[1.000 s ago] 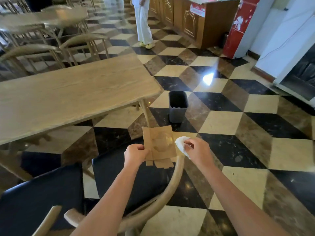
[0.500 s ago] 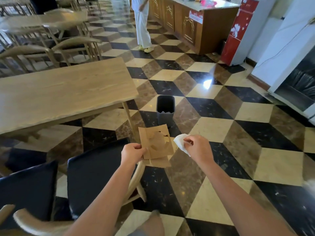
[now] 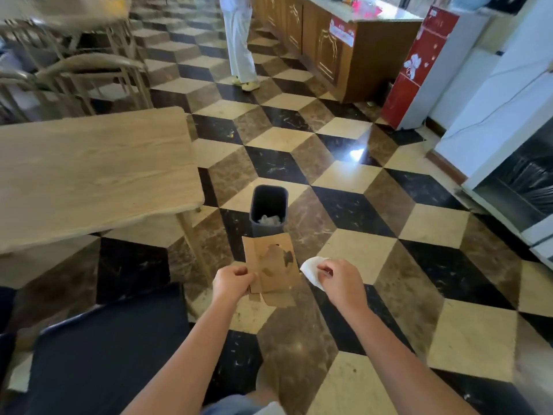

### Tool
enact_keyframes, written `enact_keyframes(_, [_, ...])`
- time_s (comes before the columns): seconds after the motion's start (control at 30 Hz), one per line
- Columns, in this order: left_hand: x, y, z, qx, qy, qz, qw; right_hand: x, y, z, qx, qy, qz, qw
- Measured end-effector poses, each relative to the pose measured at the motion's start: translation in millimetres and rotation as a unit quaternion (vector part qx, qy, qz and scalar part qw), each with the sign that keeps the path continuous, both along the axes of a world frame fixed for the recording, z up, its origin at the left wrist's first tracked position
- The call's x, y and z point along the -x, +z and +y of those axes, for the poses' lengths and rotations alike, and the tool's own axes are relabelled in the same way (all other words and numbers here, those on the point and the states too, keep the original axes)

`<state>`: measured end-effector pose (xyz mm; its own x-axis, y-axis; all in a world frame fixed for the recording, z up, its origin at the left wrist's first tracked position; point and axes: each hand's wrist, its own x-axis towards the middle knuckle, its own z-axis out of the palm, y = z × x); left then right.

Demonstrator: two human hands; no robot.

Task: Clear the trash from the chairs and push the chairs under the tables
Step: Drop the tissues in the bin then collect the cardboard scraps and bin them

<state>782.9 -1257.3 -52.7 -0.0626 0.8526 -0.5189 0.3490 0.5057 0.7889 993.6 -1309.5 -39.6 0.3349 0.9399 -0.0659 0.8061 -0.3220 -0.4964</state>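
Person steps fwd: bin [image 3: 269, 210] now closer, just beyond the cardboard [image 3: 270, 266] (white trash visible inside it). Chair seat [image 3: 113, 348] drops to lower left, curved backrest out of frame. Table [image 3: 89, 175] shifts left.

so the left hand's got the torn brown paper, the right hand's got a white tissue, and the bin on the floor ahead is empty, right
Not quite: the bin is not empty. The head view shows pale crumpled trash lying at its bottom. The rest holds: the left hand grips the torn brown paper, the right hand holds a white tissue, and the bin stands on the floor ahead.
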Motion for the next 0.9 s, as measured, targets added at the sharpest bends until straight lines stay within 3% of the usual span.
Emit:
enact_keyframes(0.23, [-36, 2, 113, -0.001, 0.013, 0.029, 1.0, -42, 1, 119, 0.012, 0.022, 0.015, 1.0])
enact_keyframes(0.57, [-92, -50, 252, 0.059, 0.114, 0.022, 0.991, -90, -61, 305, 0.07, 0.092, 0.032, 0.993])
enact_keyframes(0.9, [-149, -99, 427, 0.113, 0.16, 0.097, 0.976, -141, -125, 517, 0.114, 0.145, 0.059, 0.981])
